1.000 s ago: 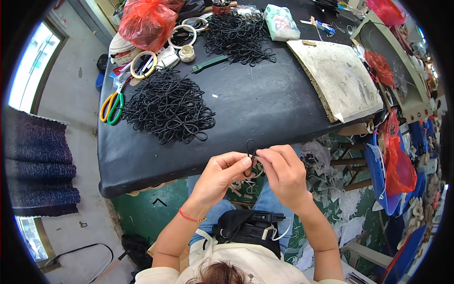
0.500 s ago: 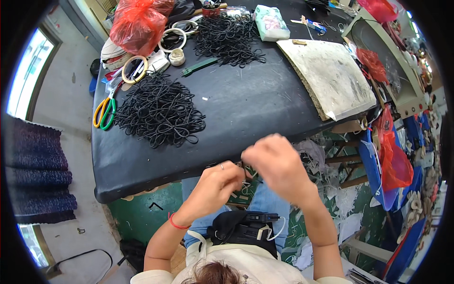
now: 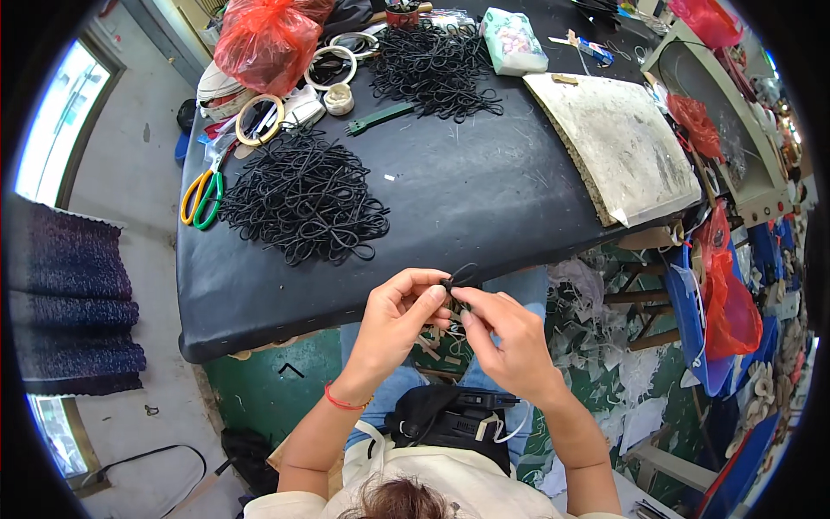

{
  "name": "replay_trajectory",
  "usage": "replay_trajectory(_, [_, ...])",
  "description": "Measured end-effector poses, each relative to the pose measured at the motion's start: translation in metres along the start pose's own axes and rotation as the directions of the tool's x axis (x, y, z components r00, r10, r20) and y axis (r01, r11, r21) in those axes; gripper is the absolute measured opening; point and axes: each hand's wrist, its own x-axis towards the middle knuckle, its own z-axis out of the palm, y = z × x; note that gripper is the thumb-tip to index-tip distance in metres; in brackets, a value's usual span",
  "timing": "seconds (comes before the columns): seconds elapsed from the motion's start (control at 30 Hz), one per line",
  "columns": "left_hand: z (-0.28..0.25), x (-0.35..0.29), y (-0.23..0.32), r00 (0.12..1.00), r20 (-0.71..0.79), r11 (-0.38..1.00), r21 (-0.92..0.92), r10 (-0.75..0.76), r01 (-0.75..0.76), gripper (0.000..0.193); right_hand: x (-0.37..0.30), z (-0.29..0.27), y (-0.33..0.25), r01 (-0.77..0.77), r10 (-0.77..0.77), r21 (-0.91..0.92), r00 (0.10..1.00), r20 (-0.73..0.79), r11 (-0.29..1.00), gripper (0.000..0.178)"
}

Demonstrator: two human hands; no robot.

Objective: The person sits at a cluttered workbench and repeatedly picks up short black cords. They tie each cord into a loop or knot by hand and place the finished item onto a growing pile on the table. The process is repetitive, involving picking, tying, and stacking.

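Observation:
A length of black cord (image 3: 463,272) is pinched between my two hands just off the table's front edge, with a small loop standing up from a knot-like bunch. My left hand (image 3: 405,310) grips that bunch between thumb and forefinger. Close beside it, my right hand (image 3: 508,339) has its fingertips closed on the lower part of the same cord. A tangled heap of looped black cords (image 3: 303,199) lies on the table to the left of my hands. Farther back rests a second heap of black cords (image 3: 432,69).
On the black table (image 3: 467,190) sit scissors (image 3: 203,199) with yellow and green handles, a green strip-shaped tool (image 3: 379,118), tape rolls (image 3: 259,119) and a red plastic bag (image 3: 266,48). A stained white board (image 3: 618,147) covers the right side. Scraps litter the green floor (image 3: 259,389).
My right hand, blurred and raised before, has come down beside the left. Both hands now meet at the black cord, whose loop shows above the fingers. The view has shifted slightly.

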Motion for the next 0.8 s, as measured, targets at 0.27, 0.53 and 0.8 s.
replay_trajectory(0.27, [0.003, -0.003, 0.003, 0.999, -0.01, 0.996, -0.089, 0.032, -0.033, 0.016, -0.002, 0.0, 0.006, -0.368, 0.267, 0.702, 0.929, 0.256, 0.61, 0.015])
replay_trajectory(0.53, [0.02, -0.009, -0.008, 0.971, -0.18, 0.975, -0.127, 0.16, -0.184, 0.018, 0.001, 0.012, 0.008, -0.262, 0.342, 0.495, 0.937, -0.077, 0.828, 0.011])
replay_trajectory(0.8, [0.019, -0.011, -0.001, 0.967, -0.124, 0.975, 0.058, 0.221, -0.215, 0.033, 0.011, 0.008, 0.013, -0.259, 0.361, 0.607, 0.931, -0.05, 0.752, 0.011])
